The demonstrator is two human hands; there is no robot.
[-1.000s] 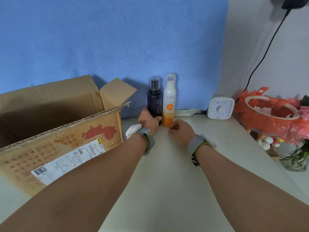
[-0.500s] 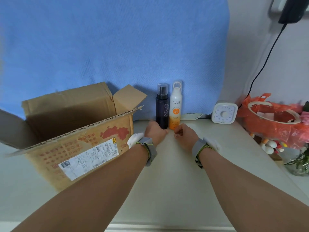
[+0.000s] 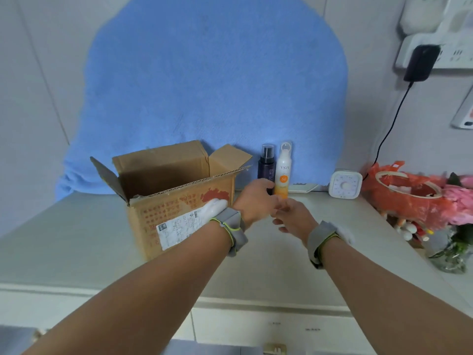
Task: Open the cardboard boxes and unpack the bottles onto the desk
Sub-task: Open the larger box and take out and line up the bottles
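Note:
An open cardboard box (image 3: 179, 201) with a white shipping label stands on the desk (image 3: 76, 239), left of centre, flaps up. To its right, two bottles stand upright side by side against the blue cloth: a dark purple pump bottle (image 3: 266, 163) and a white and orange spray bottle (image 3: 283, 172). My left hand (image 3: 256, 201) is just in front of the dark bottle and hides its base, fingers loosely curled, holding nothing that I can see. Just below the spray bottle is my right hand (image 3: 294, 217), empty, with its fingers spread. The box's inside is mostly hidden.
A white square timer (image 3: 345, 183) stands right of the bottles. Further right are an orange plastic bag (image 3: 409, 201), pink flowers and a glass vase (image 3: 448, 257). A black cable hangs from a wall plug (image 3: 419, 62). Drawers sit under the desk's front edge (image 3: 256, 301).
Both hands have drawn back from the two bottles, which stay standing. My view has pulled back and risen, so more of the wall and the desk front shows.

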